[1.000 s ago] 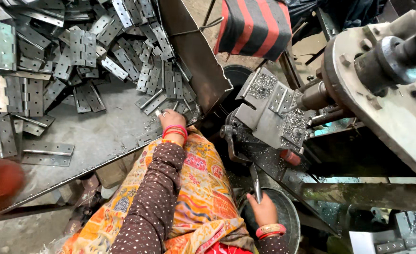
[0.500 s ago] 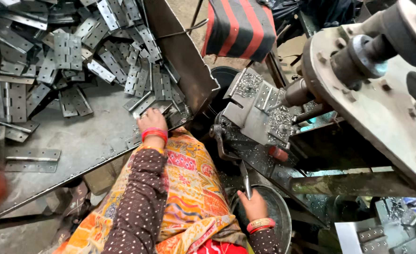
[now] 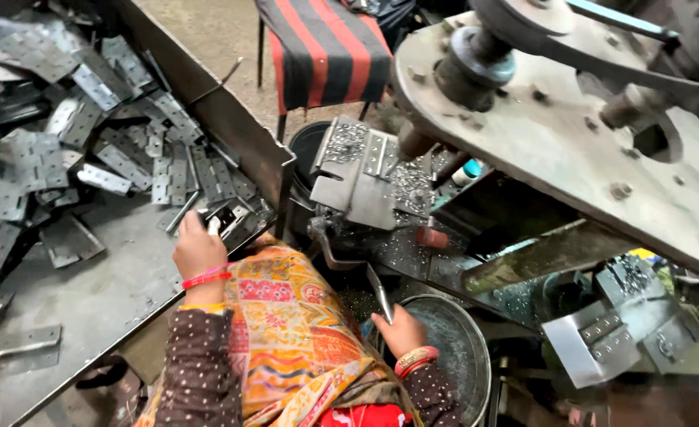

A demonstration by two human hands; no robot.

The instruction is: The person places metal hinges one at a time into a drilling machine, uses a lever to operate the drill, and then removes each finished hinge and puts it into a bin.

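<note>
left hand [image 3: 197,249] down on tray [image 3: 88,300] near its right edge, fingers curled over a small metal piece [image 3: 215,224] w/ a pale tip showing; looks grasped, though grip partly hidden by back of hand. red + yellow bangles at that wrist. just past fingertips, heap of hinges [image 3: 112,150] spread across tray's far half, flat plates w/ holes, lying every which way, some overlapping. lone strips nearer, at tray's left edge.

right hand [image 3: 401,330] low at rim of bowl [image 3: 460,356], closed on a thin blade-like strip [image 3: 381,292] that sticks up and left from fingers; pinched betw thumb and fingers. bangles on that wrist too. bowl dark, round, just right of lap.

patterned orange cloth [image 3: 286,324] over lap betw both hands; dotted brown sleeves.

ahead, betw hands and beyond: jig [image 3: 361,178], grey plates strewn w/ metal shavings, a hinge lying on top. red knob [image 3: 432,237] just below it. big press plate [image 3: 570,150] w/ pulley and bolts fills upper right. striped red-black seat [image 3: 325,51] at top centre. stacked hinges [image 3: 602,340] lower right, apart from right hand.
</note>
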